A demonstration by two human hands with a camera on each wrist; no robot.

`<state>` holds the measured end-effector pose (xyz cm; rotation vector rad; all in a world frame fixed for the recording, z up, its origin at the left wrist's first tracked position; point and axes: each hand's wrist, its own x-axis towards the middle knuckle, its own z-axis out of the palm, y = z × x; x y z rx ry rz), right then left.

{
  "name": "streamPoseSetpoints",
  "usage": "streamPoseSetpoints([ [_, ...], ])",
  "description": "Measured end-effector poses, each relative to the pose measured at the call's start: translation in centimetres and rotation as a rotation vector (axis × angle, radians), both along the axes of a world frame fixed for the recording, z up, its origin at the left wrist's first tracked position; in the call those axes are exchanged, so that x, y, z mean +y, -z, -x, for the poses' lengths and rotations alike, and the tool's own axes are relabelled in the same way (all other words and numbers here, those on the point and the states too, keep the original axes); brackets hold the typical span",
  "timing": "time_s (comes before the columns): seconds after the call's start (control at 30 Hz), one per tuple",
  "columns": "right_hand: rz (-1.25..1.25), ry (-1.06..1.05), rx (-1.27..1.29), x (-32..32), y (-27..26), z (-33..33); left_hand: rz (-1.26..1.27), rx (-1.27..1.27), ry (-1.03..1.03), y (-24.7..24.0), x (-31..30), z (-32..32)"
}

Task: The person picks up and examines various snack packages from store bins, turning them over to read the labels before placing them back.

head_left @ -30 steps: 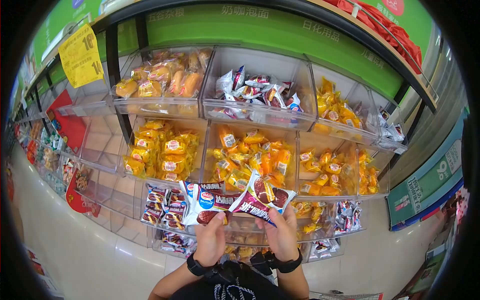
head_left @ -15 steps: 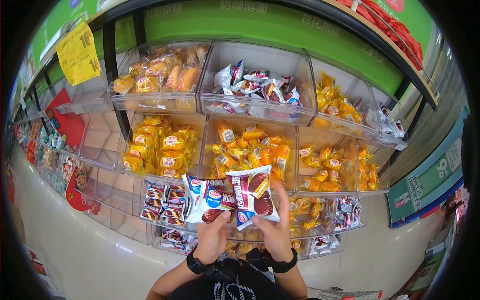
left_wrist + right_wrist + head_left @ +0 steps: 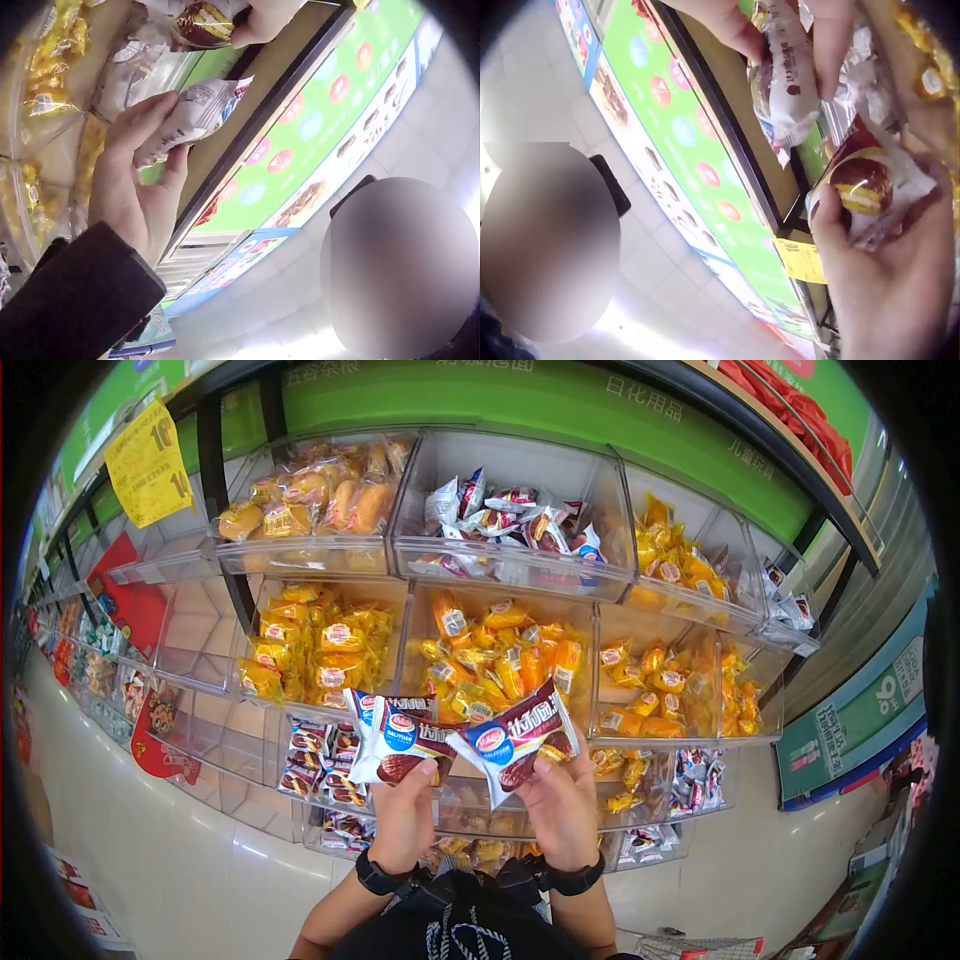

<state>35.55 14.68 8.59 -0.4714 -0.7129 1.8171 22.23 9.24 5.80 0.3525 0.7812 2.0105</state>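
In the head view my left hand [image 3: 403, 820] pinches a wrapped chocolate cake [image 3: 402, 745], thumb on its front. A second wrapped cake [image 3: 362, 703] shows from behind it, mostly hidden. My right hand [image 3: 560, 810] grips another cake packet [image 3: 520, 750] of the same maroon-and-white kind, its blue logo facing me. This packet tilts up to the right, and its left corner overlaps the left-hand packet. The left wrist view shows the white side of a packet [image 3: 191, 116] between left thumb and fingers. In the right wrist view the right thumb presses a packet [image 3: 862, 187] printed with a cake.
Clear bins of yellow-wrapped cakes [image 3: 500, 650] stand behind the hands. Higher up are a bin of silver-white packets [image 3: 510, 525] and one of bread rolls [image 3: 320, 500]. Matching maroon packets [image 3: 320, 760] fill a lower left bin. A yellow price sign [image 3: 148, 465] hangs at left.
The packet in my right hand has turned, so its lettering and logo now read upright. The right fingers, straighter half a second ago, now hold it again. The left-hand packets have shifted slightly left.
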Motion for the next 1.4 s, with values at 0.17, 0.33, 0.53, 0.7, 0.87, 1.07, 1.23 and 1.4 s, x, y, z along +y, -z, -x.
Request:
streamPoseSetpoints([
  [0.17,0.061,0.094,0.032,-0.4,0.8,1.2,-0.006,-0.038,-0.015,0.4,0.3,-0.3],
  [0.33,0.103,0.121,0.065,-0.7,1.0,1.8,-0.014,-0.038,0.038,0.0,0.4,-0.4],
  [0.53,0.123,0.054,0.026,-0.4,2.1,1.4,-0.002,-0.043,0.003,0.5,0.7,-0.4],
  [0.7,0.261,-0.346,0.403,0.1,5.5,-0.3,0.061,-0.075,-0.089,1.4,0.4,0.8],
  [0.87,0.387,-0.456,0.264,-0.6,10.0,-2.8,0.18,-0.034,-0.195,4.1,-1.5,3.2],
  [1.07,0.608,-0.528,-0.174,2.2,20.5,-1.1,0.286,0.011,-0.28,5.7,-4.0,5.5],
  [1.23,0.772,-0.226,-0.484,6.4,31.0,5.5,0.373,0.027,-0.381,7.1,-5.7,6.6],
  [1.4,0.692,-0.173,-0.338,9.5,37.4,9.4,0.465,0.026,-0.42,8.4,-7.3,7.4],
])
